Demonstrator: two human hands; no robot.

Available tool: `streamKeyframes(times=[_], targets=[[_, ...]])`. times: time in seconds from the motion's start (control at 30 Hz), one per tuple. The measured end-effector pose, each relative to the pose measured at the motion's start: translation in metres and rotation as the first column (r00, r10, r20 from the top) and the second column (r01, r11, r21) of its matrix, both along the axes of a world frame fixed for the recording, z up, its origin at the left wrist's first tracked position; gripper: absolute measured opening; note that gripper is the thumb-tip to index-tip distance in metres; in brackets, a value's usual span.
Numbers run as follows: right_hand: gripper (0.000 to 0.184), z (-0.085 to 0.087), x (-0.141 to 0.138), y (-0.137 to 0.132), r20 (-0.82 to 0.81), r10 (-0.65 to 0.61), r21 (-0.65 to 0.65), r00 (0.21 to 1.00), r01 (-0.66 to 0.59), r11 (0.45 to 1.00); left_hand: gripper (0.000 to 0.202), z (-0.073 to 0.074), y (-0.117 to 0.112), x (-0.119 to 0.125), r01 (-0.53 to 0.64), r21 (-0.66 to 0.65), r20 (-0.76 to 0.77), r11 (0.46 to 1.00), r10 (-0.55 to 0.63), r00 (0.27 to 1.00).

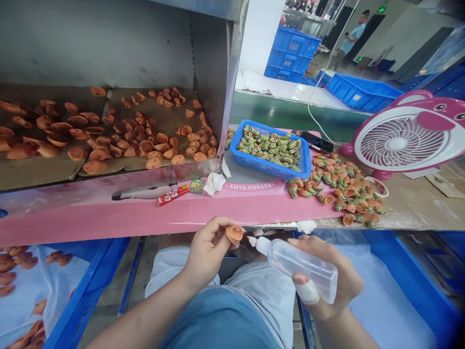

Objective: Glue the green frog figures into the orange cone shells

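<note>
2 bare hands work close together at the near edge of the bench. The left hand [209, 248] pinches a hollow orange moulded piece [235, 234] between thumb and fingertips, its open side tilted toward the right. The right hand [329, 276] wraps around a translucent plastic squeeze bottle [301, 265], held nearly level, with a white taped finger [307, 292] against it. The bottle's white nozzle [253, 241] sits just beside the orange piece; whether they touch is hard to tell.

Beyond them, a blue plastic basket [272, 157] holds many green-and-orange figurines, and more lie heaped on the bench [407, 203] to its right. Loose orange pieces fill a cardboard-lined shelf [90, 167] at left, and others lie in a blue-framed bin [61, 291] at near left. A pink desk fan [399, 143] stands at far right, beside a crumpled white tissue's opposite end of the bench [214, 183].
</note>
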State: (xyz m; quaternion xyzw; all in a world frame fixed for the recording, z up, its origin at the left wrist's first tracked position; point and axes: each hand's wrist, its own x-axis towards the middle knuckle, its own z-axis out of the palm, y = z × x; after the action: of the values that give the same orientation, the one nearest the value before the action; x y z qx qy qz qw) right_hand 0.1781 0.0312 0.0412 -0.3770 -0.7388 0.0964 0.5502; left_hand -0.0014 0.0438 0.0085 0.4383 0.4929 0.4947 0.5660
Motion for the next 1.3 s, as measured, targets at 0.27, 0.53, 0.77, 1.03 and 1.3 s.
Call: streamKeyframes(times=[0.27,0.53,0.77,1.03,1.3], targets=[[0.027,0.003,-0.002,0.001,-0.030,0.063,-0.076,0.998,-0.065,0.995,0.008,-0.004,0.000,-0.002,-0.015,0.071,-0.124,0.997,0.024,0.992],[0.024,0.002,-0.006,0.001,-0.024,0.062,-0.105,0.998,-0.064,0.992,0.009,-0.007,0.000,-0.002,-0.003,0.060,-0.161,0.998,0.013,0.987],[0.022,-0.001,-0.007,0.003,-0.033,0.049,-0.124,0.998,-0.053,0.991,0.010,-0.010,0.001,-0.002,0.040,0.072,-0.167,0.997,-0.028,0.986],[0.018,-0.002,-0.010,0.006,-0.054,0.037,-0.176,0.998,-0.046,0.983,0.009,-0.010,0.002,-0.002,0.078,0.078,-0.151,0.994,-0.065,0.986],[0.016,-0.004,-0.009,0.008,-0.080,0.045,-0.154,0.996,-0.057,0.986,0.008,-0.013,0.000,-0.001,0.072,0.067,-0.113,0.995,-0.064,0.992]])
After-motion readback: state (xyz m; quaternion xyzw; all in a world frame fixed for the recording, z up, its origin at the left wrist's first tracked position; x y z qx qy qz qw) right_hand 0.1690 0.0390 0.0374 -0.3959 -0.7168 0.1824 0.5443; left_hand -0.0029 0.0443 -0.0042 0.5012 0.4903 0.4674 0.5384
